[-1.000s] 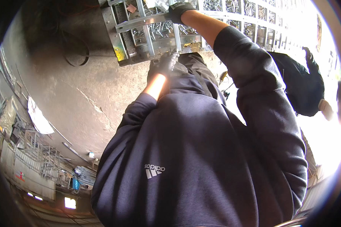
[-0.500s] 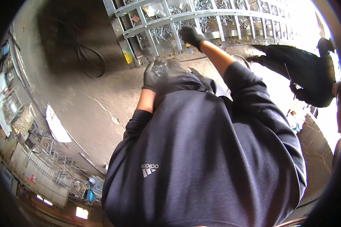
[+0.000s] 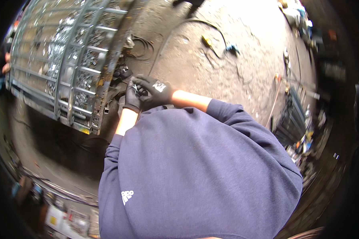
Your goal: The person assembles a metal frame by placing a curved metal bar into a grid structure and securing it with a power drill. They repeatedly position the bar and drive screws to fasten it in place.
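Note:
My left hand (image 3: 132,100), in a dark work glove, is cupped around some small shiny metal bolts (image 3: 136,88), seen only in part. Against it lies my right hand (image 3: 154,91), also gloved, with fingers curled in toward the left palm; what its fingertips pinch is hidden. Both hands are held together in front of my body, just right of the work table's edge. On that table rests a galvanized metal frame (image 3: 70,59) of long rails and cross bars, with many loose bolts (image 3: 62,47) between the bars, blurred by motion.
A cable (image 3: 195,20) runs over the concrete floor (image 3: 247,63) to a blue plug (image 3: 232,48). Coiled hose (image 3: 143,47) lies beside the table. Stacked metal profiles (image 3: 293,115) stand at the right. Another person's hand (image 3: 6,63) shows at the far left; dark clothing appears at the top.
My view has turned to the right, so the table now sits at the left. My right hand has left the bolts on the table and come together with my left.

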Tool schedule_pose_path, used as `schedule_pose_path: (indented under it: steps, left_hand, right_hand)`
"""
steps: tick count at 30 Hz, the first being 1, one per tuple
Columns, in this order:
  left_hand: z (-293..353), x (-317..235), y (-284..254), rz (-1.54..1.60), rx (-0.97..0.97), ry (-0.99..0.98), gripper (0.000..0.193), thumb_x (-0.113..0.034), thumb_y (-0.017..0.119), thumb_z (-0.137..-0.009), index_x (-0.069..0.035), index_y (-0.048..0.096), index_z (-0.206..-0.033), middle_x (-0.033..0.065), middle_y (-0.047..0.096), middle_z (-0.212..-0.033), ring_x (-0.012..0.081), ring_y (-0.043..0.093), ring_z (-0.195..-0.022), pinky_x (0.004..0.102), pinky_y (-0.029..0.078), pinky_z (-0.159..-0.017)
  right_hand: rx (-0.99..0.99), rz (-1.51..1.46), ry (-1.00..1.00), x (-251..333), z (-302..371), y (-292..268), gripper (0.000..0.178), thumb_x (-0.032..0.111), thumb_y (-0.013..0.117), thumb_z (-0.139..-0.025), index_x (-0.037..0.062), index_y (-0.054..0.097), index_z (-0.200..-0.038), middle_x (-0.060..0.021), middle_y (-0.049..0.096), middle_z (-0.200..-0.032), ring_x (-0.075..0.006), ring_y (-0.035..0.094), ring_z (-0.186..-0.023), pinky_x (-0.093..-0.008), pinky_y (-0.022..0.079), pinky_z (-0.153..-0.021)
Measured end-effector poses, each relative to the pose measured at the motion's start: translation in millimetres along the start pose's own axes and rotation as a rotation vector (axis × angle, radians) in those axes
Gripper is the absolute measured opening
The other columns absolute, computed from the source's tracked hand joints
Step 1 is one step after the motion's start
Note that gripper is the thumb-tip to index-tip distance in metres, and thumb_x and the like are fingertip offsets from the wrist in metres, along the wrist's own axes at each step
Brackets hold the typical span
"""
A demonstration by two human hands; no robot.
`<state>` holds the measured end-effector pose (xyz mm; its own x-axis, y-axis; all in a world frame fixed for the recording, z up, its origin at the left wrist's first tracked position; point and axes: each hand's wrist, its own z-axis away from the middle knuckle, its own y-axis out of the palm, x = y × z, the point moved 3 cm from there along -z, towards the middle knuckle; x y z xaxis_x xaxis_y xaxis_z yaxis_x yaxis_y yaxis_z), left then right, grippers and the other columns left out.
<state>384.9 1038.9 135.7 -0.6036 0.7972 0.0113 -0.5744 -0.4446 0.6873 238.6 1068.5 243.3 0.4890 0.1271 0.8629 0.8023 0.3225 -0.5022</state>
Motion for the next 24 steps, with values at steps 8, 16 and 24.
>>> schedule_pose_path:
  steps: [8,16,24]
  left_hand:
    - [-60.9,53.1,63.7,-0.289,0.044,-0.182,0.044,-0.057,0.050,-0.105,-0.021,0.059,-0.080,-0.0055,0.032,-0.053,0.0109,0.029,-0.040,0.0283,0.023,-0.039]
    - [-88.9,36.0,123.2,-0.387,0.129,-0.045,0.033,-0.036,0.056,-0.107,-0.011,0.063,-0.126,-0.0014,0.067,-0.086,0.0147,0.067,-0.073,0.0270,0.047,-0.050]
    - [-198.5,35.9,200.8,0.044,0.225,-0.237,0.028,-0.033,0.044,-0.110,-0.021,0.064,-0.094,-0.0056,0.040,-0.062,0.0108,0.040,-0.051,0.0320,0.038,-0.048]
  right_hand:
    - [-0.650,-0.497,0.748,-174.1,274.5,-112.6,0.049,0.018,0.062,-0.101,0.0028,0.050,-0.146,-0.0109,0.065,-0.131,-0.0198,0.065,-0.112,-0.0340,0.053,-0.096]
    - [-1.503,-1.356,0.946,-292.1,437.8,-115.5,0.040,0.029,0.052,-0.106,0.0091,0.059,-0.139,-0.0133,0.063,-0.137,-0.0297,0.063,-0.117,-0.0458,0.052,-0.101]
    - [-1.163,-1.291,0.796,-259.2,361.9,-214.8,0.047,0.034,0.048,-0.107,0.0061,0.053,-0.144,-0.0157,0.064,-0.136,-0.0308,0.066,-0.114,-0.0419,0.051,-0.102]
